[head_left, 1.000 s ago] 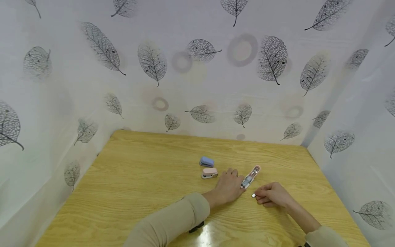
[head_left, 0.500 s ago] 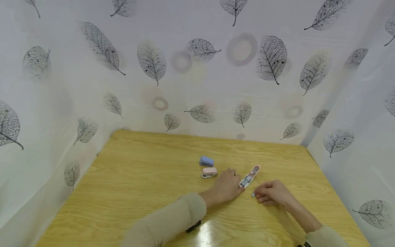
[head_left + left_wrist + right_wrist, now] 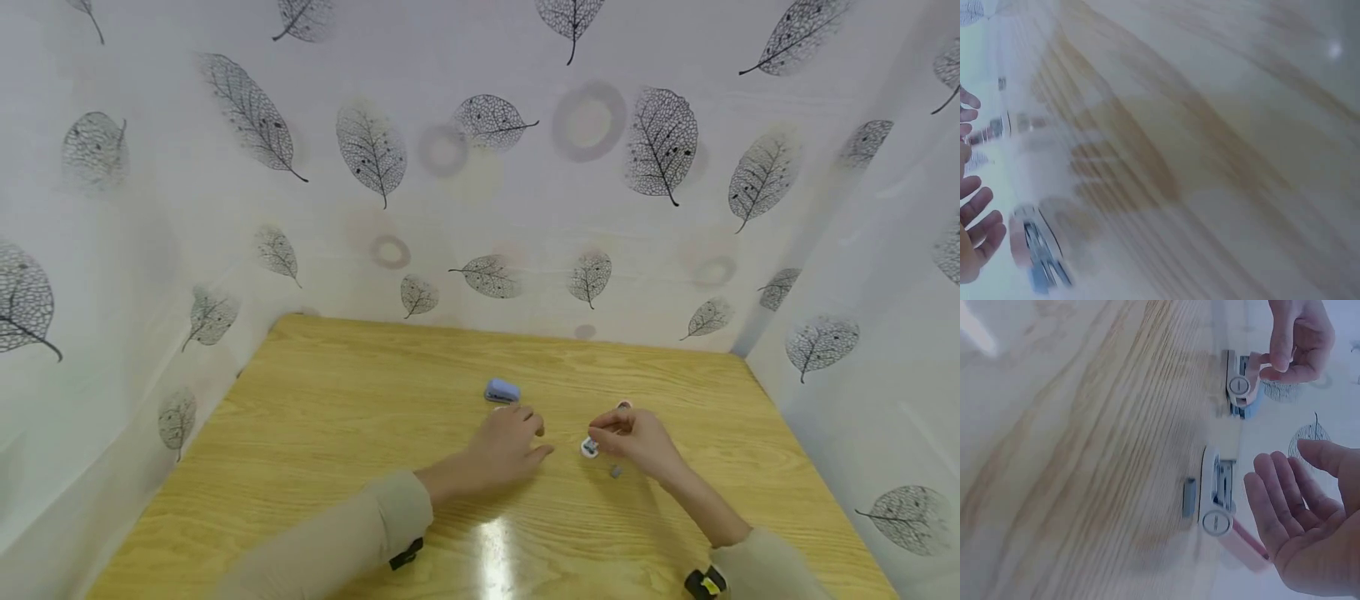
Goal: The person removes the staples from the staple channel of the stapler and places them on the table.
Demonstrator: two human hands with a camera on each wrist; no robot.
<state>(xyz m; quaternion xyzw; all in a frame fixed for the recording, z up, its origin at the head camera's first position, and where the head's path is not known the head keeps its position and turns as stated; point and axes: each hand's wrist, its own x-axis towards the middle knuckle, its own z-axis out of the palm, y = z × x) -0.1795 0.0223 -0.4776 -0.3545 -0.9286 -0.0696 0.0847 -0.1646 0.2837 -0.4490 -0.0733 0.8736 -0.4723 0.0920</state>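
My left hand point(image 3: 501, 446), fingers loosely bent, hovers at the small pink stapler point(image 3: 1241, 381) and hides most of it in the head view. Whether the fingertips touch it, I cannot tell. My right hand point(image 3: 633, 442) is over an opened pink-and-white stapler point(image 3: 1216, 494). Its fingers point(image 3: 1275, 487) are loosely curved in the right wrist view, with nothing between them and the thumb. A short grey strip of staples point(image 3: 616, 472) lies on the table just in front of that stapler. The left wrist view is blurred.
A closed blue stapler point(image 3: 502, 391) stands behind the pink one on the wooden table point(image 3: 360, 400). A leaf-patterned curtain point(image 3: 480, 208) closes off the back and both sides.
My left hand has left the opened stapler and moved left to the pink stapler. My right hand has let go of the staple strip and moved up and left over the opened stapler.
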